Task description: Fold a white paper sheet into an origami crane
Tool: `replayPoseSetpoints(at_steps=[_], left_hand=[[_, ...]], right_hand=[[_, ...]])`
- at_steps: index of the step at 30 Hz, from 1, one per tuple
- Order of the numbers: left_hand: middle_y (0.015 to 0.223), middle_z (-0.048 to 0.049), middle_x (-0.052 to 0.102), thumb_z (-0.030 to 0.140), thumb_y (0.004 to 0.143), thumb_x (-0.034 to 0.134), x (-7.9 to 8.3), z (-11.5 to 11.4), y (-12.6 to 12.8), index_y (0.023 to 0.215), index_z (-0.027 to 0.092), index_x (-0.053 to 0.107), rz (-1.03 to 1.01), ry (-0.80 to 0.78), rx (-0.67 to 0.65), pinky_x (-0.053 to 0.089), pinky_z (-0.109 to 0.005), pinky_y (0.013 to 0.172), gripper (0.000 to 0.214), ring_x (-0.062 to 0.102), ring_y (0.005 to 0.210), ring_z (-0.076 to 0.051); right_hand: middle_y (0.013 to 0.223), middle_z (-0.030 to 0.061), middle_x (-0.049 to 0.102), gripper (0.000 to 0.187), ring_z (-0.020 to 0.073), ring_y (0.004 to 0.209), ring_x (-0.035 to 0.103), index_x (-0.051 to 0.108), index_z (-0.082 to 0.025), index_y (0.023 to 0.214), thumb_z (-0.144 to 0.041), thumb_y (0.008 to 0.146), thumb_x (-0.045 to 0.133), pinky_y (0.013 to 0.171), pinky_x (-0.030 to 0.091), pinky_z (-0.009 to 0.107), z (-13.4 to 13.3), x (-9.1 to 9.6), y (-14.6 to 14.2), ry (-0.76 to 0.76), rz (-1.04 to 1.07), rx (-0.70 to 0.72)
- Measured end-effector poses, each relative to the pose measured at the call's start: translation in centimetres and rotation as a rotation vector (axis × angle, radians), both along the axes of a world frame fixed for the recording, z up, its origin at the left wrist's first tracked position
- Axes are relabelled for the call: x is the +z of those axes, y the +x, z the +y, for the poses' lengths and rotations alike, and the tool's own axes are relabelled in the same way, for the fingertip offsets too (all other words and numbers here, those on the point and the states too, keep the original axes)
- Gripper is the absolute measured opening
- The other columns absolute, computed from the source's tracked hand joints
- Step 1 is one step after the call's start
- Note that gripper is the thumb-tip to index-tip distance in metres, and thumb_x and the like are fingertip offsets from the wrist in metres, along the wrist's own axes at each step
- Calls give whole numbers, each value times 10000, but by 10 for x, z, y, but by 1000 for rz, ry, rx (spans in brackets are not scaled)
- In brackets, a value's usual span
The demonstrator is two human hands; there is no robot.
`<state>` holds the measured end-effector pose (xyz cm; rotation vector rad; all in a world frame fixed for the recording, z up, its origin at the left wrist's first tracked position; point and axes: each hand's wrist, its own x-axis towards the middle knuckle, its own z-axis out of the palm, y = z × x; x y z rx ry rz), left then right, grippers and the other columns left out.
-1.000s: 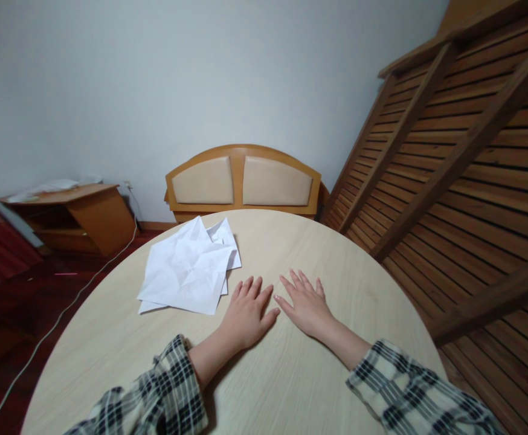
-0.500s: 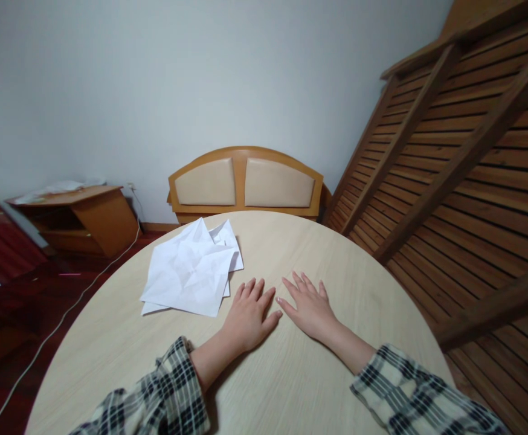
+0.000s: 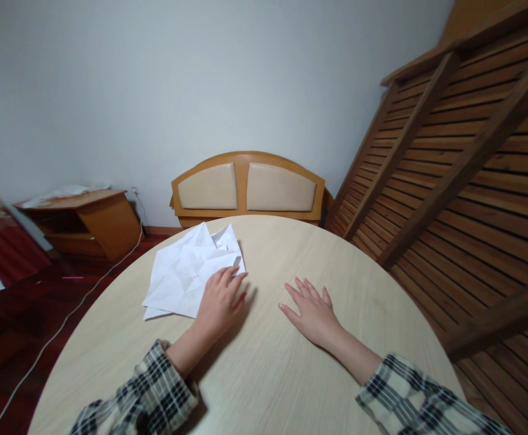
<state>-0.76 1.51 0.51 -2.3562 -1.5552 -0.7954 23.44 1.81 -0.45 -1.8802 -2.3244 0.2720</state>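
Several creased white sheets of paper lie in a loose pile on the left part of the round wooden table. Over the right edge of that pile is my left hand, its fingers a little bent and apart, hiding one corner of the top sheet. Whether the fingertips touch the paper I cannot tell. My right hand lies flat on the tabletop right of the middle, fingers spread, with nothing in it.
Behind the table stands a wooden headboard with two beige panels. A slatted wooden frame leans at the right. On the left are a low wooden desk and a white cable along the dark red floor.
My left hand has lifted and moved left and away from me, from the bare tabletop to the paper pile. My right hand stays flat on the table. The view has shifted slightly.
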Motion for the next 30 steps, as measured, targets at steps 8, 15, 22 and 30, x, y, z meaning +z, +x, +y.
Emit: replayPoseSetpoints(at_steps=[8, 15, 22, 30], left_hand=[[1190, -213, 609, 461, 941, 395, 20, 15, -118, 1238, 102, 626, 149, 32, 694, 432, -476, 875, 520, 519, 1085, -385], [1035, -253, 649, 580, 934, 242, 17, 18, -152, 923, 108, 711, 79, -307, 830, 415, -453, 766, 665, 548, 1023, -427], [787, -140, 630, 575, 888, 384, 25, 21, -142, 709, 196, 556, -128, -211, 714, 348, -348, 609, 453, 574, 764, -311], [620, 41, 436, 604, 728, 643, 39, 13, -102, 675, 205, 485, -978, -181, 129, 317, -241, 530, 433, 425, 587, -146]], right_hand=[[1619, 95, 240, 643, 310, 1504, 169, 391, -246, 1505, -580, 956, 365, 1169, 51, 623, 2, 0, 0, -16, 7, 13], [1618, 96, 242, 640, 314, 1503, 171, 392, -245, 1505, -570, 954, 376, 1167, 50, 624, 3, -2, 1, -7, 9, 12], [1619, 106, 235, 646, 316, 1503, 172, 393, -241, 1505, -576, 953, 378, 1169, 40, 618, 3, -1, 1, -18, 14, 9], [1617, 100, 243, 637, 318, 1503, 166, 402, -244, 1500, -567, 951, 397, 1169, 24, 624, 3, -2, 3, -20, 44, 11]])
